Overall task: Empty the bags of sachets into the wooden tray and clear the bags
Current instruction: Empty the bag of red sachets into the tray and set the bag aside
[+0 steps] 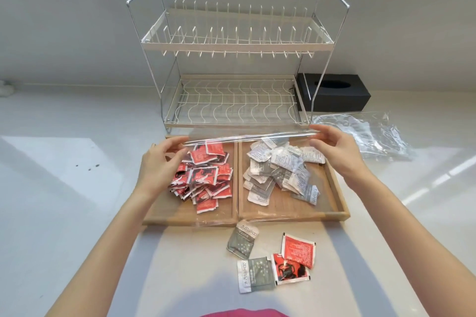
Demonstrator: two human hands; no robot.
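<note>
My left hand and right hand hold a clear plastic bag stretched flat between them above the wooden tray; each hand pinches one end of the bag's top edge between thumb and fingertips, the remaining fingers loosely curled, so that the film hangs taut and its lower edge falls near the tray's front rim. Held so, the bag appears empty (I judge it ready to be cleared, not poured). The tray has two compartments parted by a central wall; the red sachets are heaped in the left one, the grey and white sachets in the right, which keeps the two kinds apart. Four loose sachets lie on the counter just in front of the tray, two grey and two red, outside either compartment; they would need gathering in. A second crumpled clear bag lies on the counter to the right, near a black tissue box, probably the spot for discarded bags. A wire dish rack stands behind the tray. The grey loose sachets read "taikoo" beside Chinese characters; the print on the red ones is too small to read.
</note>
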